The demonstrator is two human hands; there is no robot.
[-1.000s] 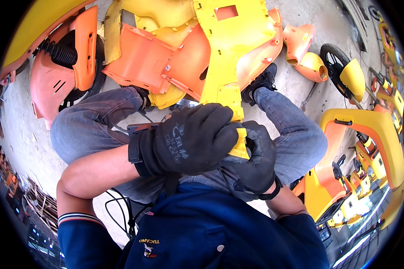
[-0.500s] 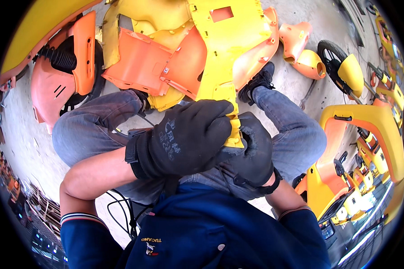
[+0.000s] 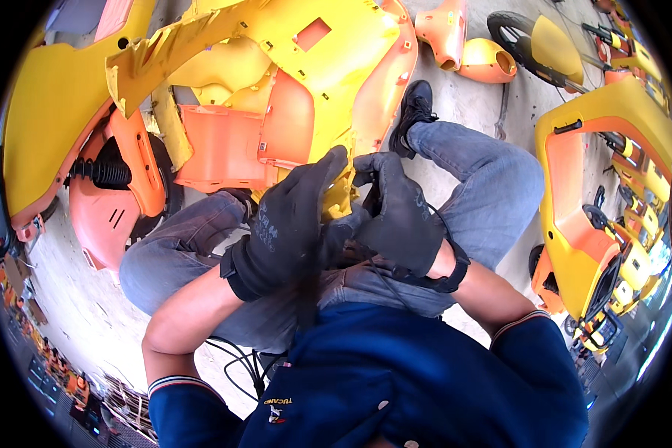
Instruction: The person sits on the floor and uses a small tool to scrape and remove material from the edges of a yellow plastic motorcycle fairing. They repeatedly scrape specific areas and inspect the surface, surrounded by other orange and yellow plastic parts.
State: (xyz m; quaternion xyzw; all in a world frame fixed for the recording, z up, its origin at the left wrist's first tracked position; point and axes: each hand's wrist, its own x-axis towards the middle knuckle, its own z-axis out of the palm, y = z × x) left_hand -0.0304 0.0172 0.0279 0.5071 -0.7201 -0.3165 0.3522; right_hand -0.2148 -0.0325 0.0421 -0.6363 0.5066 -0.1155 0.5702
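Observation:
Black work gloves cover both hands. My left hand [image 3: 284, 224] is closed round the narrow near end of a large yellow plastic panel [image 3: 336, 63], which has a square cutout and a long curved arm reaching to the left. A short piece of that end shows between my two hands. Just right of it, my right hand [image 3: 402, 216] has its thumb and fingers curled together by the panel's edge; whatever is in them is hidden. Under the panel lie an orange plastic panel [image 3: 216, 142] and other yellow body parts.
A scooter's orange mudguard [image 3: 101, 205] and yellow bodywork [image 3: 48, 134] stand on the left. Orange-yellow shells [image 3: 489, 60] and a wheel [image 3: 511, 37] lie at the far right. A yellow-orange scooter frame [image 3: 627, 116] is close on my right. Black cables [image 3: 254, 366] lie by my left side.
The yellow panel has turned and shifted left, bringing its long left arm into view. My right hand has come up beside the panel's near end. The whole view has shifted too.

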